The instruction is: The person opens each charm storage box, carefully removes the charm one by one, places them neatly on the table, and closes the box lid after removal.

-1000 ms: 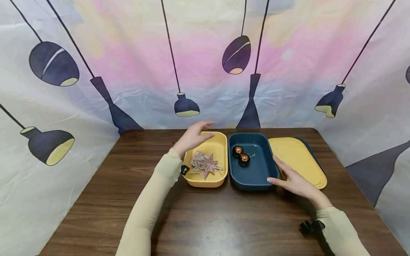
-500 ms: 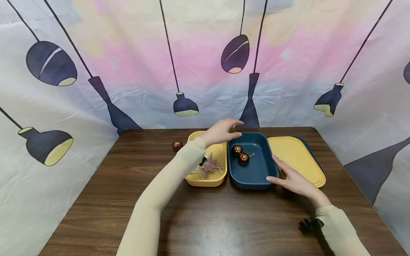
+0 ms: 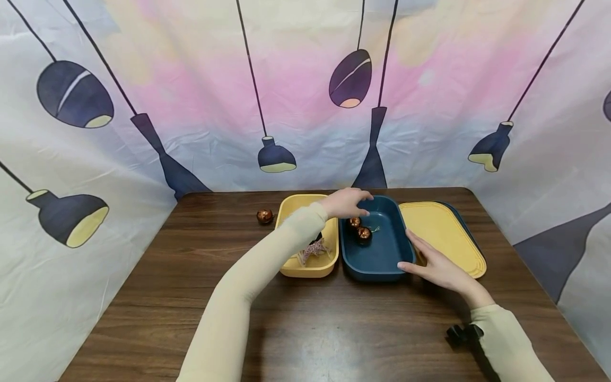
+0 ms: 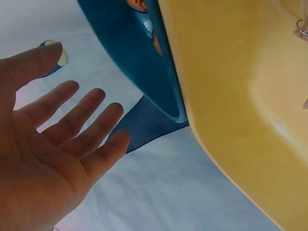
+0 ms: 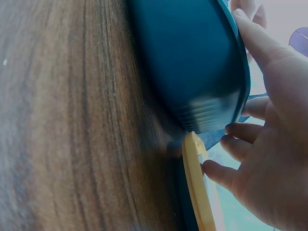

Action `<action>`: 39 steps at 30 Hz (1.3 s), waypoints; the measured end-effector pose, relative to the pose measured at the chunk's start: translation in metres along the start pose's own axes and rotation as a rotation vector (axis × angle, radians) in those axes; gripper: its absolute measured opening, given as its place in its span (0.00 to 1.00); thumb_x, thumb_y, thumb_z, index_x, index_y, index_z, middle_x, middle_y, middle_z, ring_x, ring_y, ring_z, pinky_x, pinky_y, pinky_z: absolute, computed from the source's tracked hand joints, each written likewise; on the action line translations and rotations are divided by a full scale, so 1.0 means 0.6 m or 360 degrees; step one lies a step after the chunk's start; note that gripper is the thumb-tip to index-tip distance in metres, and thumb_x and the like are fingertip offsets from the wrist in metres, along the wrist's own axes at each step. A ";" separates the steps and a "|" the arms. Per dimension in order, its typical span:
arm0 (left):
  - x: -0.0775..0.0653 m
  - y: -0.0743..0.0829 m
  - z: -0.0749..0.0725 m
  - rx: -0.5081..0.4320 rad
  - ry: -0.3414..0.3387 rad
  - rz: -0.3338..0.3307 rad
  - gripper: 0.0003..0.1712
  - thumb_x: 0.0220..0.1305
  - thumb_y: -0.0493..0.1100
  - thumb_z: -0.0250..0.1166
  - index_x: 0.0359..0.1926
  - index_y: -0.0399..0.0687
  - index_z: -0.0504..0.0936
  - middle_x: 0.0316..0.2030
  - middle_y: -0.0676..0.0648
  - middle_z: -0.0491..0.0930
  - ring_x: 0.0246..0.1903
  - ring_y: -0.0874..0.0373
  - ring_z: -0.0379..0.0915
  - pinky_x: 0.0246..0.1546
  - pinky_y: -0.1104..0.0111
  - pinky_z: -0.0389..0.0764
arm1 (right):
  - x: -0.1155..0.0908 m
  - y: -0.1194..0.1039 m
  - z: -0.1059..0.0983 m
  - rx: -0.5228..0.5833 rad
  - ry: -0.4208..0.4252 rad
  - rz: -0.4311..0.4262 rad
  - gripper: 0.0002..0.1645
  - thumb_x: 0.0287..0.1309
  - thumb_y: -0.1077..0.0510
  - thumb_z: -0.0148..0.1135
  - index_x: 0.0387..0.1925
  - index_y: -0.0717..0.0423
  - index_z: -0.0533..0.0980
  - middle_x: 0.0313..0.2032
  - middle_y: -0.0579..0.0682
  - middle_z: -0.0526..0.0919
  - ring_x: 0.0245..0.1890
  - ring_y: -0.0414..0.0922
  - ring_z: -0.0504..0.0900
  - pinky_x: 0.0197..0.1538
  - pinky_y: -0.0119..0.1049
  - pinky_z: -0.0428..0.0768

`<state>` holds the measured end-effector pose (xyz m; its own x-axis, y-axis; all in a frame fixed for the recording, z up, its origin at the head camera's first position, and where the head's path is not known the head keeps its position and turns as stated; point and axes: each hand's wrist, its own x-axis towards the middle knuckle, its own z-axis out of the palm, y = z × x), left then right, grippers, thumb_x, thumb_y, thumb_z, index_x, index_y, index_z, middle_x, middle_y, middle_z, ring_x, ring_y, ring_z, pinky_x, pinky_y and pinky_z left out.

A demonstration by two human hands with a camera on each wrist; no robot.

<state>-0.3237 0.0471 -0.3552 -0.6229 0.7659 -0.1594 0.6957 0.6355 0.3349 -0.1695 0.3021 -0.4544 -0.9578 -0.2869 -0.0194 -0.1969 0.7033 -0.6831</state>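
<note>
My left hand [image 3: 347, 202] hovers over the back left of a blue box [image 3: 379, 268]. In the left wrist view its fingers are spread and hold nothing. Two shiny copper-brown baubles [image 3: 364, 235] lie inside that box, just below the hand. At the box's right side is my right hand [image 3: 440, 269], its thumb at the rim and its fingers loosely extended along the wall. To the left stands a yellow box [image 3: 307, 271] with glittery star ornaments [image 3: 315, 251], partly hidden by my left sleeve.
Another copper-brown bauble [image 3: 264, 216] lies on the wooden table [image 3: 191, 265], left of the yellow box. A yellow lid [image 3: 446, 233] rests on a blue lid [image 3: 470, 233] at the right. Behind the table hangs a printed cloth [image 3: 305, 95].
My left hand has moved right from the yellow box to above the blue box and come down slightly. The bauble on the table is now uncovered. My right hand stays in place.
</note>
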 end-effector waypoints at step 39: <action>0.031 0.017 0.062 0.0188 -0.0322 0.0029 0.29 0.74 0.55 0.60 0.71 0.52 0.72 0.67 0.49 0.72 0.66 0.55 0.68 0.63 0.64 0.71 | -0.002 0.002 0.000 0.0035 -0.0005 -0.0013 0.57 0.66 0.38 0.63 0.81 0.49 0.41 0.78 0.62 0.46 0.75 0.67 0.47 0.67 0.71 0.55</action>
<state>-0.3150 0.0714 -0.3895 -0.5336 0.7740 -0.3410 0.7507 0.6191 0.2305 -0.1688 0.3033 -0.4553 -0.9554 -0.2948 -0.0163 -0.1998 0.6863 -0.6994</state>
